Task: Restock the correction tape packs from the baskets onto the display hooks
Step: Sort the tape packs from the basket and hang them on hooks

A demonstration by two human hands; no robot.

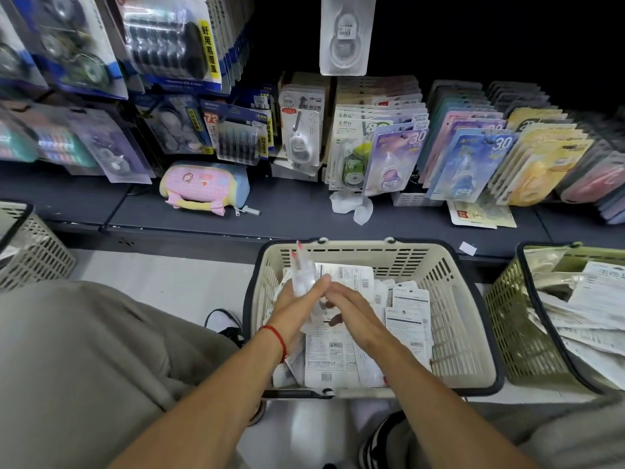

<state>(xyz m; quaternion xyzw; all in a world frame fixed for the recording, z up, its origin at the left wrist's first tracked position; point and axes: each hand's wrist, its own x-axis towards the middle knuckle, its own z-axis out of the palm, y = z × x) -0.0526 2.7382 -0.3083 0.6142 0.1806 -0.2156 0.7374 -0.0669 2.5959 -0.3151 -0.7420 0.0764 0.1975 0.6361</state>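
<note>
A cream basket [466, 336] on the floor in front of me holds several white correction tape packs [333, 360] lying backs up. Over it, my left hand [297, 304] grips a small stack of clear packs [304, 272] standing on edge. My right hand [351, 308] presses against the same stack from the right, its fingers partly hidden behind the packs. Above, one clear pack [346, 33] hangs on a display hook. More correction tape packs [395, 157] hang in rows further back.
A green basket [517, 319] full of packs stands at the right, and a grey basket [37, 252] at the left. On the dark shelf ledge [291, 211] lie a pink pencil pouch [206, 187] and crumpled white paper [351, 204]. My knees flank the cream basket.
</note>
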